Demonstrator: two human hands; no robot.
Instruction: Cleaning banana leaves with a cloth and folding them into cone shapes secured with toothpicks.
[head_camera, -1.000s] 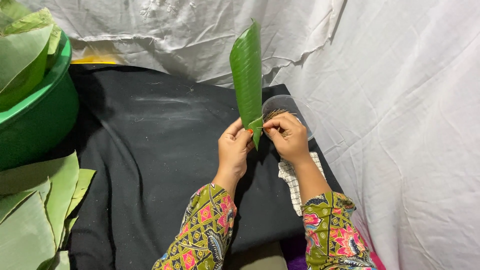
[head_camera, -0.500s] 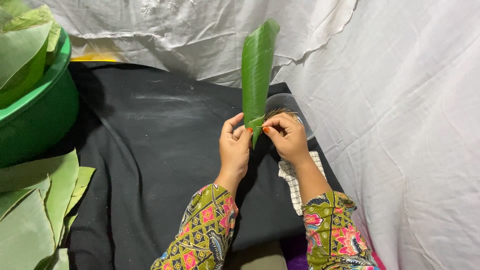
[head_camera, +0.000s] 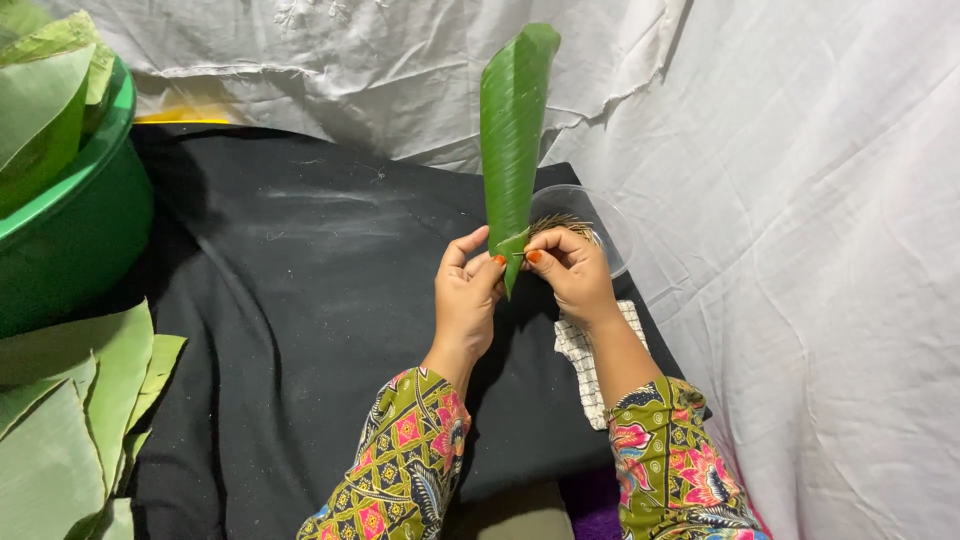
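You hold a rolled green leaf (head_camera: 513, 140) upright between your two hands, above the black cloth (head_camera: 290, 300) that covers the work surface. The leaf is curled into a long, narrow cone: its pointed end hangs down between your fingers and its wider end rises in front of the white sheet (head_camera: 800, 200) at the back. Your left hand (head_camera: 466, 295) pinches the lower end of the leaf from the left, thumb and fingertips closed on the fold. Your right hand (head_camera: 570, 270) closes on the same spot from the right, and a thin sliver shows between its fingertips at the leaf's edge; what that sliver is cannot be told. The two hands nearly touch at the leaf's tip. Just behind your right hand stands a clear round bowl (head_camera: 605, 225) with a bundle of thin sticks (head_camera: 568, 222) in it. Under your right forearm lies a checked cloth (head_camera: 590, 365). At the far left a green basin (head_camera: 70, 240) holds more leaves, and a stack of flat leaves (head_camera: 60, 420) lies below it at the edge of the black cloth, well apart from your hands. Both your sleeves are patterned in green, pink and yellow.
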